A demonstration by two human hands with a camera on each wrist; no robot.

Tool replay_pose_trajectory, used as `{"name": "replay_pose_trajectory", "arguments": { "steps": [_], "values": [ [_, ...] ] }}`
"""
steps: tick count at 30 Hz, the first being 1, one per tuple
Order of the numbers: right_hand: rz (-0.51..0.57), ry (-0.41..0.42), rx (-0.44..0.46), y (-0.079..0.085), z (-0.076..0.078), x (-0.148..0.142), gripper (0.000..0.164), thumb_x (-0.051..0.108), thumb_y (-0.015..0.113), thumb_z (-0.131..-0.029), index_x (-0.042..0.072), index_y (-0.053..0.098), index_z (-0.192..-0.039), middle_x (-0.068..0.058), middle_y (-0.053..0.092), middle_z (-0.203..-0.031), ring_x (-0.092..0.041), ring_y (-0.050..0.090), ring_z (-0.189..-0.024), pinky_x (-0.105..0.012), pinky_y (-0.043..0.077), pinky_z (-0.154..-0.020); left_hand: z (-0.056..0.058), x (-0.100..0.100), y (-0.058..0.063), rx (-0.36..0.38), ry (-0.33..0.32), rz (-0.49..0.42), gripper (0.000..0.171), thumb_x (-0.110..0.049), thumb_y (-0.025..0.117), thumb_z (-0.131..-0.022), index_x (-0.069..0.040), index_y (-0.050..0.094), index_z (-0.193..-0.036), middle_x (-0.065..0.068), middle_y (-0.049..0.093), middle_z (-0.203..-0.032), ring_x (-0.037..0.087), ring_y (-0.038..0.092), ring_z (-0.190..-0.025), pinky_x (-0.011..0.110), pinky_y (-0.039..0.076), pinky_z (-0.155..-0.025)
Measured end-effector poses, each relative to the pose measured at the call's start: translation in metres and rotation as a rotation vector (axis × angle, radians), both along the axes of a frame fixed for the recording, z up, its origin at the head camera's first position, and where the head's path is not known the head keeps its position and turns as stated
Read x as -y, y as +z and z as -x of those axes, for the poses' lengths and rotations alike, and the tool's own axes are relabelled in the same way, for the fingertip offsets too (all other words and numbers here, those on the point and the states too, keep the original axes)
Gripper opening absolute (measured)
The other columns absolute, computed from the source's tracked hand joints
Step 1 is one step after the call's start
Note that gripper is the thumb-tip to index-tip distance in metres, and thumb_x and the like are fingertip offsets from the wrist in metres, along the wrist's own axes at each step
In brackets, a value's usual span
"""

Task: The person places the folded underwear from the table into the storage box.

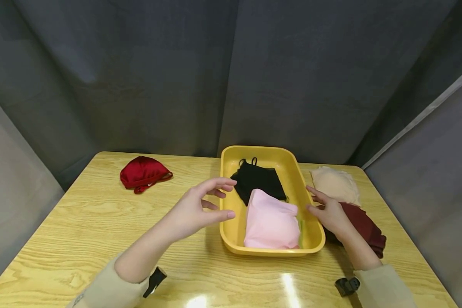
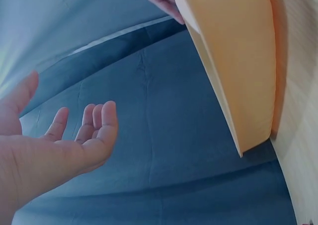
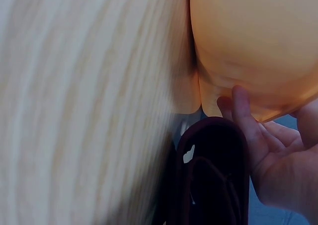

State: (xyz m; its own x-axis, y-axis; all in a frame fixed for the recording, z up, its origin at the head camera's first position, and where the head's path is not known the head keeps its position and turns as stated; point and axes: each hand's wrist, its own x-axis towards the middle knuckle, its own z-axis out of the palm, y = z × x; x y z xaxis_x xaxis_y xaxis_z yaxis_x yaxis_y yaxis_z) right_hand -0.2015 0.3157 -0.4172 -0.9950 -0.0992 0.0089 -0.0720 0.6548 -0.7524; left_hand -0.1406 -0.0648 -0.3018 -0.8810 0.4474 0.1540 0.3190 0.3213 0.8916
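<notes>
Found both hands released: left hand (image 1: 194, 209) with loosely bent fingers near the left rim of the yellow tray (image 1: 273, 252), right hand (image 1: 331, 214) with relaxed fingers at its right rim. Located tray upright on the counter (image 1: 96, 235), containing black garment (image 1: 259, 182) and, nearer, pink garment (image 1: 273, 222) overlapping the black. Noted maroon bundle (image 1: 363, 226) close beside the tray's right wall, crowding the right hand and partly hidden by it. Recorded beige item (image 1: 336, 184) just beyond that bundle, red satin garment (image 1: 142, 171) well apart at far left, grey curtain (image 1: 169, 77) behind.
</notes>
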Motion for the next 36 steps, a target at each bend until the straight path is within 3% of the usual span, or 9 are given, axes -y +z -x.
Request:
{"name": "replay_pose_trajectory", "arguments": {
  "steps": [13, 22, 30, 36],
  "values": [
    [0.002, 0.005, 0.003, 0.000, 0.000, 0.000, 0.062, 0.018, 0.059, -0.093, 0.010, 0.031, -0.148, -0.031, 0.046, -0.132, -0.033, 0.061, -0.098, -0.026, 0.053, -0.072, 0.000, 0.031, 0.011, -0.092, 0.119, 0.025, 0.059, -0.023, 0.079, -0.077, -0.026, 0.052, -0.130, -0.002, 0.056, -0.125, 0.020, 0.054, -0.111, 0.038, 0.049, -0.091],
    [-0.002, 0.003, 0.000, 0.000, -0.001, 0.000, 0.061, 0.017, 0.059, -0.093, 0.009, 0.032, -0.147, -0.031, 0.046, -0.132, -0.035, 0.060, -0.099, -0.027, 0.054, -0.073, 0.005, 0.051, 0.011, -0.168, 0.225, 0.000, 0.059, -0.024, 0.076, -0.080, -0.021, 0.049, -0.132, -0.001, 0.054, -0.128, 0.017, 0.050, -0.116, 0.040, 0.046, -0.095],
    [0.002, 0.000, -0.005, -0.001, -0.001, 0.001, 0.061, 0.015, 0.059, -0.093, 0.008, 0.032, -0.147, -0.031, 0.048, -0.130, -0.034, 0.061, -0.097, -0.026, 0.054, -0.073, 0.013, 0.067, 0.005, -0.219, 0.296, -0.080, 0.056, -0.019, 0.074, -0.082, -0.021, 0.050, -0.133, -0.003, 0.055, -0.128, 0.014, 0.050, -0.116, 0.019, 0.046, -0.091],
    [-0.002, -0.005, -0.005, 0.000, 0.000, 0.001, 0.061, 0.015, 0.059, -0.092, 0.008, 0.033, -0.147, -0.031, 0.048, -0.129, -0.033, 0.061, -0.097, -0.027, 0.054, -0.073, 0.020, 0.078, -0.002, -0.252, 0.346, -0.157, 0.052, -0.013, 0.072, -0.083, -0.015, 0.051, -0.131, 0.004, 0.056, -0.126, 0.012, 0.053, -0.109, 0.017, 0.048, -0.088]
  ]
}}
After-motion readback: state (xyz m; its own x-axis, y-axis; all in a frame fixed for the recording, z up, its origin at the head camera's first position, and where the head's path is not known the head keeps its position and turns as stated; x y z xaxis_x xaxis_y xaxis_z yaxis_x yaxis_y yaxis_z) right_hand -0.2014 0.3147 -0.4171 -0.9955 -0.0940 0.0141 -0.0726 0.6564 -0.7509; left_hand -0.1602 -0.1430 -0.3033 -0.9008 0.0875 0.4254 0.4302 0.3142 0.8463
